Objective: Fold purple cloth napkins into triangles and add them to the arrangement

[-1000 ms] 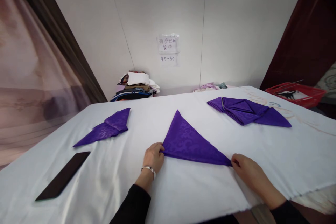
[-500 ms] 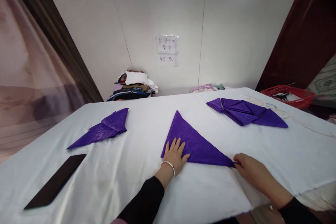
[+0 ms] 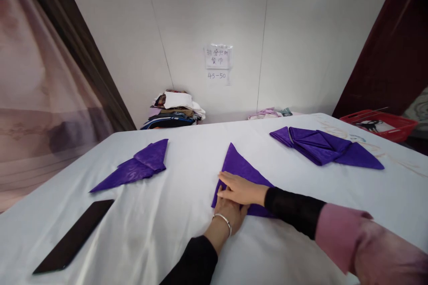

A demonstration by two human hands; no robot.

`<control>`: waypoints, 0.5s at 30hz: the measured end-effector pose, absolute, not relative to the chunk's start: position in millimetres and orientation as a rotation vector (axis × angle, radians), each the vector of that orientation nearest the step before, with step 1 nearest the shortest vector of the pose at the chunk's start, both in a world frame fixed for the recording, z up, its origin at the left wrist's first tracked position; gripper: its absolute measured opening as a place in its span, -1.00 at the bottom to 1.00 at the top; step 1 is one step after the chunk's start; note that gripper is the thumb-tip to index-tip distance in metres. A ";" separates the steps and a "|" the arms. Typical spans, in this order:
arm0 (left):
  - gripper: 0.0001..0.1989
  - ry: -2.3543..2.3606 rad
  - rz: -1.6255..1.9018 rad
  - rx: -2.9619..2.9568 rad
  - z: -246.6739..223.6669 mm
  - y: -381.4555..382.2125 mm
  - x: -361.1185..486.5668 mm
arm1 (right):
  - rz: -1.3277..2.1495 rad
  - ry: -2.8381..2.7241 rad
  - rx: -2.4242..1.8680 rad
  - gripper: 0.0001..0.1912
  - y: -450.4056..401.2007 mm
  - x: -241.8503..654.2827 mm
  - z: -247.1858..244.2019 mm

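Note:
A purple patterned napkin (image 3: 241, 164) lies in a folded triangle at the middle of the white-covered table. My left hand (image 3: 230, 211), with a silver bangle at the wrist, rests flat on its lower left part; its fingertips are partly covered. Across it lies my right hand (image 3: 243, 189), fingers stretched out and pointing left, over the napkin's left side. The right forearm hides the napkin's right corner. Neither hand grips anything.
Folded purple napkins lie at the left (image 3: 140, 164) and right (image 3: 321, 144). A dark flat slab (image 3: 75, 236) is at the front left. Behind the table are a clothes stack (image 3: 175, 109) and wall signs (image 3: 218, 60); a red basket (image 3: 397, 132) stands far right.
My right hand has let go of the napkin's right corner and moved left, over my left hand. The left hand stays on the napkin. The view has shifted slightly.

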State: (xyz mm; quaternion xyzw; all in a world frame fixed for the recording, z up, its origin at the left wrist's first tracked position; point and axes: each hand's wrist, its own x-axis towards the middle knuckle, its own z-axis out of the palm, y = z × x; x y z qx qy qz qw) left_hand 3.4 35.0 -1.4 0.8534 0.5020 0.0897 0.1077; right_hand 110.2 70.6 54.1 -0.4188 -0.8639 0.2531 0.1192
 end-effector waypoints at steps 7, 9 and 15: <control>-0.44 1.429 0.324 2.522 -6.1 35.0 0.7 | 0.633 -2.481 -1.390 -0.20 135.6 78.6 22.1; -0.42 1.437 0.293 2.511 -8.0 35.8 1.1 | 0.614 -2.469 -1.450 -0.20 143.6 82.0 12.5; -0.39 1.422 0.291 2.520 -13.1 37.7 1.4 | 0.428 -2.452 -1.593 -0.20 158.2 99.6 -1.9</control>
